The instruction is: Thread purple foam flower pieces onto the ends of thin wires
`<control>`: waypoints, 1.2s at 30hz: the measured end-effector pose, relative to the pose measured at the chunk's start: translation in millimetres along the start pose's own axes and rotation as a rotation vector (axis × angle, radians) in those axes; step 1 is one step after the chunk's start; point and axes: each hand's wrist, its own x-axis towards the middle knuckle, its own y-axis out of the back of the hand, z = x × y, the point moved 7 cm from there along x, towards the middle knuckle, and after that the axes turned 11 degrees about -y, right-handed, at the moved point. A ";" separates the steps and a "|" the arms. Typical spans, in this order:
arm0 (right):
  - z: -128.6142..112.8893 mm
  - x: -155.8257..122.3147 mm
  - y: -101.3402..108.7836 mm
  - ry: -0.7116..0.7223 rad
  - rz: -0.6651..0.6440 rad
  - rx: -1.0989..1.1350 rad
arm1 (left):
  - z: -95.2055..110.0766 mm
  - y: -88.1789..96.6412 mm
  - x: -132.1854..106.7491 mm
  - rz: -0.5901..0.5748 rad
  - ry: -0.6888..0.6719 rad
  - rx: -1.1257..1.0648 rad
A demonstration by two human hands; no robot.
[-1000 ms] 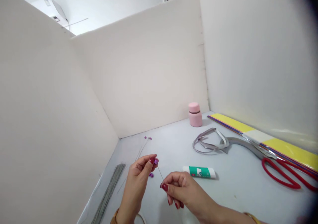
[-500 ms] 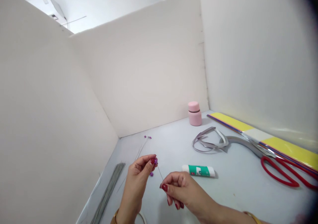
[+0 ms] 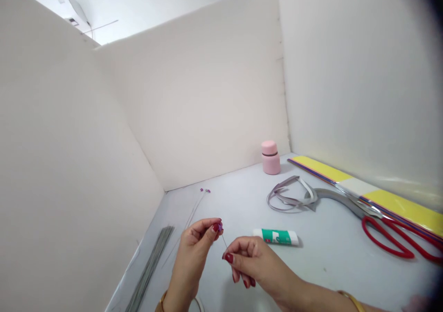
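Between thumb and fingertips, my left hand pinches a small purple paper flower, partly covered by the fingers. A thin wire runs from the flower down to the right. My right hand is closed on that wire, thumb against fingers, a short way below the flower. Farther back on the table lie small purple flowers on thin wire stems. To the left of my left hand rests a bundle of grey-green wires.
A glue tube lies just beyond my right hand. Farther right are curled grey strips, large red-handled scissors and a yellow packet. A pink jar stands at the back. White panels enclose the table.
My left hand has shifted slightly right and down with the flower, which has turned a little in the fingers. A purple piece seen below the left fingers is out of sight. My right hand has barely moved.
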 end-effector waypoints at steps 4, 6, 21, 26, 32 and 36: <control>-0.6 -0.7 -0.8 0.011 -0.004 -0.018 | -1.9 2.7 0.6 0.035 -0.013 -0.009; -7.8 -3.3 3.8 0.060 0.036 -0.091 | -5.4 4.5 1.1 0.057 -0.006 -0.029; -22.8 -0.2 124.1 0.039 0.459 -0.998 | -79.1 -15.8 -22.5 0.189 0.235 -0.311; -16.3 -3.6 106.8 -0.041 0.251 -0.840 | -94.2 -15.8 -28.3 0.225 0.310 -0.388; 3.0 -11.4 70.9 -0.202 0.008 -0.434 | -97.1 -15.1 -30.1 0.223 0.303 -0.386; 13.6 -12.0 66.0 -0.280 -0.007 -0.259 | -87.3 -13.9 -28.2 0.165 0.227 -0.324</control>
